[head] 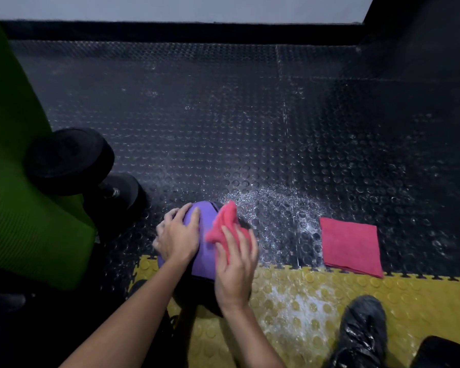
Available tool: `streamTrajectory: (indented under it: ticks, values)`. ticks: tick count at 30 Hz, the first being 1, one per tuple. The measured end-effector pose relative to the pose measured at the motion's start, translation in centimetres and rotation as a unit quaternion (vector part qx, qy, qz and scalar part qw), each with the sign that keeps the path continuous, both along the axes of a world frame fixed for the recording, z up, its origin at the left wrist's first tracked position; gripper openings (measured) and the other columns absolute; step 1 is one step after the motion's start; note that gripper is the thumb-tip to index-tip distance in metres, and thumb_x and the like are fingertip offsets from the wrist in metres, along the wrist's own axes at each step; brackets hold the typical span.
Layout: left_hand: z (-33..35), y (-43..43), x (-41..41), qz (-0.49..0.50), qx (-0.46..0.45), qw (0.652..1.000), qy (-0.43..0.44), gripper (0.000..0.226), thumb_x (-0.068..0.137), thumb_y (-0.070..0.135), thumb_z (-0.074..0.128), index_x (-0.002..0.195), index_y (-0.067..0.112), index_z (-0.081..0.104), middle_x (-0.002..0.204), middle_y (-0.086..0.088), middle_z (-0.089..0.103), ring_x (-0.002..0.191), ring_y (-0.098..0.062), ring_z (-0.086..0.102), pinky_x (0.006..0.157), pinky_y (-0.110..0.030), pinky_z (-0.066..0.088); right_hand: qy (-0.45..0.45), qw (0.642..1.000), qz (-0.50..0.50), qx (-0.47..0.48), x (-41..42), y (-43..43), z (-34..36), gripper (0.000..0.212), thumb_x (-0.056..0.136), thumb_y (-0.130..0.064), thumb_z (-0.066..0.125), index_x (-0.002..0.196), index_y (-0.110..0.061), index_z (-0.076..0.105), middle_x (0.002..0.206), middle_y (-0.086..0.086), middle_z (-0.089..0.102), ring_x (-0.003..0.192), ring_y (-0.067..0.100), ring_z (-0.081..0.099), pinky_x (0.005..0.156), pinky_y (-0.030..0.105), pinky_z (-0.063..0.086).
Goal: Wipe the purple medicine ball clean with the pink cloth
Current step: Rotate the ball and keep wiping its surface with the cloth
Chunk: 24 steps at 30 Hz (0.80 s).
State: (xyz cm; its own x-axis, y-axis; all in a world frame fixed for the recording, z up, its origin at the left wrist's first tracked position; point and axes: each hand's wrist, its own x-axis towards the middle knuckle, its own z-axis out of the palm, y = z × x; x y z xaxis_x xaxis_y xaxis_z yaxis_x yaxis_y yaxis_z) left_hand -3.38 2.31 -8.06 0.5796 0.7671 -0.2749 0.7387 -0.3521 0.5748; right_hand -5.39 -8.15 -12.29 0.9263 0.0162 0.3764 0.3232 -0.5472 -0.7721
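The purple medicine ball (206, 251) sits on the studded floor where the black mat meets the yellow strip. My left hand (177, 233) lies flat on the ball's left side with its fingers spread. My right hand (235, 264) presses a crumpled pink cloth (223, 224) against the ball's right side, fingers straight over the cloth. Part of the cloth sticks up past my fingertips. Both hands and the cloth hide much of the ball.
A second pink cloth (352, 247), folded flat, lies to the right by the yellow strip (329, 301). Wet spatter (276, 205) marks the floor between. A black dumbbell (72, 160) and a green mat (16, 181) stand at the left. A black shoe (361, 333) is at lower right.
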Motion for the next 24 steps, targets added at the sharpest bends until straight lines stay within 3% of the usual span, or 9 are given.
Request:
streamTrajectory:
  ticks: [2,4,6,10,13,16,20,22,24]
  values:
    - [0.1,0.5,-0.5,0.004,-0.008,1.0,-0.012,0.039,0.093,0.051,0.042,0.128,0.041,0.053,0.14,0.011,0.042,0.13,-0.02,0.035,0.106,-0.044,0.025,0.117,0.99,-0.057,0.061,0.0,-2.0,-1.7,0.049,0.091,-0.051,0.033,0.117,-0.018,0.059,0.118,0.003,0.059,0.114,0.019,0.045,0.097,0.031,0.036]
    - [-0.1,0.8,-1.2,0.009,-0.017,0.999,-0.033,0.037,0.093,0.05,0.043,0.127,0.04,0.055,0.139,0.011,0.044,0.129,-0.019,0.037,0.106,-0.044,0.027,0.309,0.94,-0.127,0.068,-0.4,-4.7,-4.1,0.048,0.09,-0.046,0.034,0.119,-0.017,0.059,0.115,0.006,0.06,0.106,0.022,0.053,0.09,0.036,0.044]
    - [-0.5,1.2,-1.8,0.015,-0.018,0.998,-0.054,0.036,0.093,0.048,0.044,0.126,0.039,0.057,0.138,0.01,0.047,0.128,-0.019,0.041,0.106,-0.045,0.03,0.41,0.898,-0.146,0.069,-0.9,-7.0,-5.0,0.039,0.093,-0.037,0.039,0.12,-0.016,0.058,0.114,0.011,0.063,0.101,0.028,0.058,0.087,0.036,0.046]
    - [-0.9,1.8,-2.2,0.023,-0.018,0.997,-0.075,0.035,0.095,0.045,0.043,0.125,0.036,0.057,0.137,0.008,0.05,0.125,-0.019,0.045,0.104,-0.044,0.035,0.423,0.886,-0.161,0.099,1.3,-7.4,-1.7,0.036,0.095,-0.029,0.042,0.121,-0.007,0.056,0.119,0.016,0.06,0.108,0.033,0.055,0.089,0.035,0.041]
    - [-1.0,1.8,-2.1,0.022,-0.016,0.997,-0.078,0.036,0.095,0.044,0.043,0.126,0.034,0.057,0.137,0.008,0.05,0.125,-0.019,0.045,0.105,-0.045,0.035,0.43,0.891,-0.028,0.145,3.9,-6.2,2.4,0.027,0.092,-0.029,0.051,0.112,-0.014,0.062,0.107,0.004,0.063,0.096,0.022,0.059,0.085,0.031,0.046]
    - [-1.0,1.5,-2.0,0.016,-0.004,0.997,-0.072,0.036,0.094,0.043,0.043,0.127,0.034,0.057,0.138,0.008,0.049,0.126,-0.019,0.044,0.105,-0.046,0.034,0.366,0.926,0.068,0.061,4.7,-5.2,4.3,0.035,0.086,-0.029,0.059,0.116,-0.013,0.06,0.117,0.003,0.053,0.107,0.015,0.052,0.099,0.028,0.038]
    - [-0.7,0.9,-1.7,0.012,0.007,0.999,-0.05,0.038,0.095,0.044,0.041,0.13,0.035,0.054,0.141,0.01,0.045,0.129,-0.02,0.041,0.107,-0.045,0.031,0.329,0.932,0.053,-0.145,3.7,-3.9,3.7,0.046,0.093,-0.031,0.043,0.136,-0.016,0.039,0.146,0.007,0.027,0.132,0.027,0.025,0.109,0.035,0.02]
    - [-0.6,0.6,-1.6,0.012,0.018,0.999,-0.042,0.038,0.095,0.044,0.041,0.13,0.035,0.053,0.142,0.009,0.044,0.13,-0.02,0.04,0.107,-0.046,0.03,0.303,0.944,0.071,-0.112,3.2,-3.2,3.2,0.05,0.095,-0.027,0.037,0.142,-0.018,0.026,0.152,0.004,0.016,0.138,0.025,0.013,0.112,0.037,0.014]
    - [-0.6,0.3,-1.6,0.007,0.023,0.999,-0.032,0.039,0.095,0.044,0.04,0.132,0.036,0.051,0.143,0.01,0.043,0.131,-0.019,0.037,0.108,-0.046,0.028,0.283,0.953,0.094,-0.058,3.0,-2.7,2.8,0.056,0.094,-0.043,0.036,0.144,-0.023,0.02,0.152,0.001,0.02,0.138,0.02,0.017,0.112,0.034,0.015]
